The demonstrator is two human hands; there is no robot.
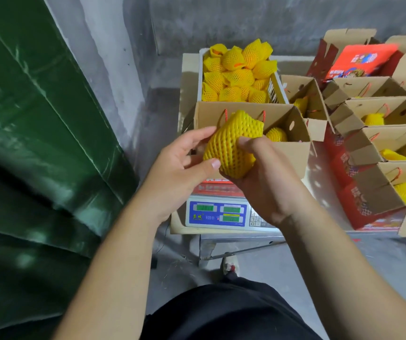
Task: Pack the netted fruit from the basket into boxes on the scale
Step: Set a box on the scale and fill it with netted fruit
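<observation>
A fruit in yellow foam netting (231,146) is held between both hands, just above the near edge of an open cardboard box (292,153). My left hand (184,168) touches the netting's left side with thumb and fingertips. My right hand (268,177) cups the fruit from below and the right, thumb curled on top. The box stands on a digital scale (218,213) and holds one netted fruit (276,134). Behind it, a white basket (276,90) is heaped with several netted fruit (236,72).
To the right stand several open cardboard boxes (393,133) with red printed sides, some holding netted fruit. A green tarp (37,143) fills the left. The scale sits on a low table (187,77) against a grey wall; my shoe (230,265) is under it.
</observation>
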